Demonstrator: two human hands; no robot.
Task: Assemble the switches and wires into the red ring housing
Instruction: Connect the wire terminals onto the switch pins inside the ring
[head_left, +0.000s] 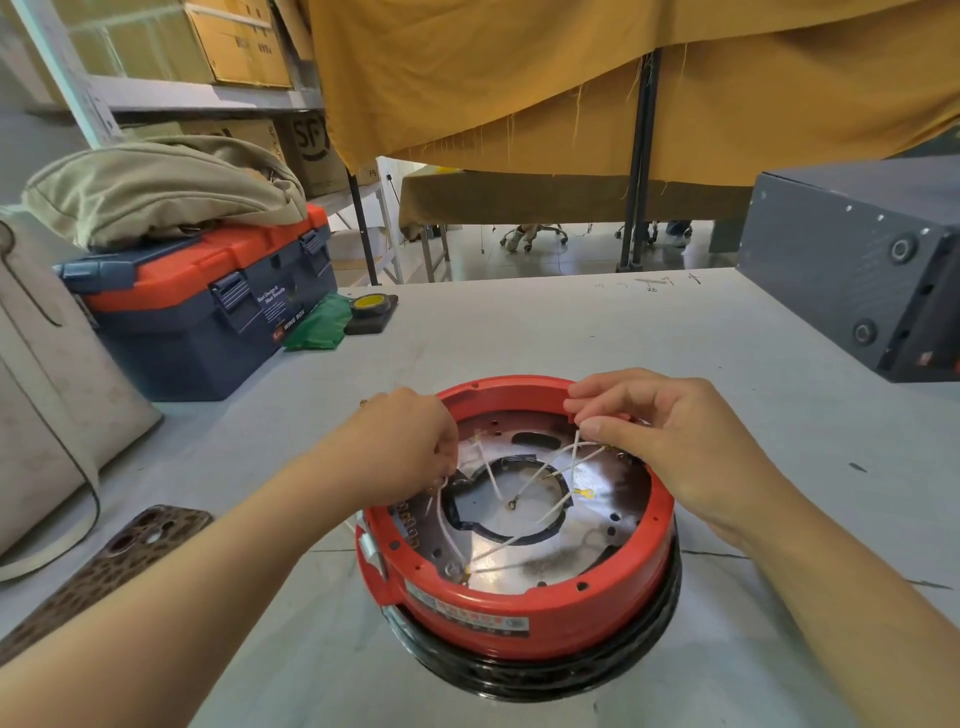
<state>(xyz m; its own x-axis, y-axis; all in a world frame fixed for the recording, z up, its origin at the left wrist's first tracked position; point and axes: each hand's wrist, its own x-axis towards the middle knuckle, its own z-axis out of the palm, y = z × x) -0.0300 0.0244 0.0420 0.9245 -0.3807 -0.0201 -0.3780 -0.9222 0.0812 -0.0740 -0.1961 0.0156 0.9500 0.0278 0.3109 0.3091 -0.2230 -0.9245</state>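
Note:
The red ring housing (524, 618) stands upside down on a black rim at the middle of the grey table. Inside it lies a shiny metal plate (597, 525) with a round central opening. Several white wires (488, 478) with ring terminals cross that plate. My left hand (410, 447) reaches over the left rim and pinches white wires at the inner left wall. My right hand (670, 431) is over the far right rim and pinches a thin white wire between thumb and forefinger. A row of small parts (410, 525) on the inner left wall is partly hidden.
A blue and orange toolbox (208, 312) with a beige bag on top stands at the back left. A tape roll (371, 304) and green cloth lie beside it. A phone in a spotted case (135, 556) lies near left. A dark metal box (857, 265) is at the far right.

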